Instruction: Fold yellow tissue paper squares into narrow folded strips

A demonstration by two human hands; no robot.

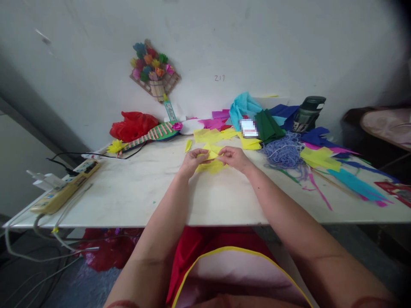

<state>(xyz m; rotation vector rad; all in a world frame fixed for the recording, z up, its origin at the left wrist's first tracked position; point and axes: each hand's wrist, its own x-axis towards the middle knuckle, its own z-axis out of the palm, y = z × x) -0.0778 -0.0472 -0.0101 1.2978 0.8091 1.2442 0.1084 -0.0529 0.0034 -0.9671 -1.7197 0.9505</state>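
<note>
Left hand (192, 161) and right hand (233, 157) meet at mid worktop (135, 192), each grip pinched shut on same yellow paper piece (211, 161), held just above surface. More yellow sheets (208, 135) lie just behind. Purple yarn tangle (284, 152) sits right of right hand, dark bottle (308, 113) beyond it near wall. Green fabric (268, 125) and turquoise paper (244, 107) sit behind. Red bag (133, 125) and striped paper guitar (150, 134) far left. Yellow power strip (66, 186) at left edge. Paper-flower basket (154, 68) hangs on wall.
</note>
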